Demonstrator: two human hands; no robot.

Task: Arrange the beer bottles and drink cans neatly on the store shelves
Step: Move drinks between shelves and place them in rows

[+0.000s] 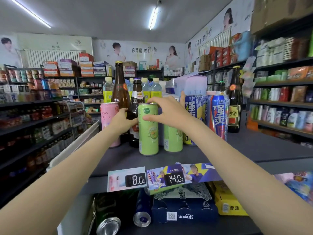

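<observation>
Two green cans stand side by side at the middle of the frame on the dark grey shelf top (254, 150), the front green can (148, 131) nearer the camera and the second green can (172, 138) just to its right. The right hand (166, 110) hangs over the front can with fingers spread and relaxed, fingertips at its rim and thumb near its side; it clasps nothing firmly. The left hand (122, 120) reaches in beside the can's left side, its fingers curled round the short brown bottle (136, 106) just behind the can. A tall brown bottle (120, 89) rises behind that one, and a pink can (110, 122) stands at left centre. Right of the hands stand a blue-and-yellow can (194, 116) and a blue-and-red can (218, 116), then a dark beer bottle (234, 100) at right centre. Clear water bottles (108, 89) with pale caps line the back.

On the shelf's front edge, lower centre, two price tags (155, 179) read 8.0 and 14.0. Below them lie cans on their sides (142, 216) and a dark blue carton (184, 212).

Around it, stocked shop aisles (33, 116) fill the left and right of the frame, posters run along the upper walls, and strip lights (153, 17) cross the ceiling.
</observation>
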